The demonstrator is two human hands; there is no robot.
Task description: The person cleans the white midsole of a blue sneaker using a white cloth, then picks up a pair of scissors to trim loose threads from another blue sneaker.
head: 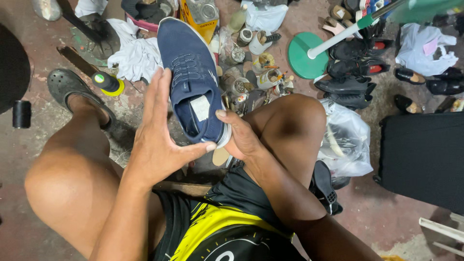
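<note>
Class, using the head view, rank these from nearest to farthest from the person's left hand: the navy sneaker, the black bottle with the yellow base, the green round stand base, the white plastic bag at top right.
1. navy sneaker: touching the left hand.
2. black bottle with yellow base: on the floor, up and left.
3. green round stand base: upper right of centre.
4. white plastic bag: far top right.

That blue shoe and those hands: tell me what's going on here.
A seated person holds a navy blue shoe over their knees, its opening facing up. The left hand lies flat along one side with the thumb under the heel; the right hand cups the heel from the other side. On the floor beyond lie a white cloth, small glue pots, a green stand base and a row of black shoes.
</note>
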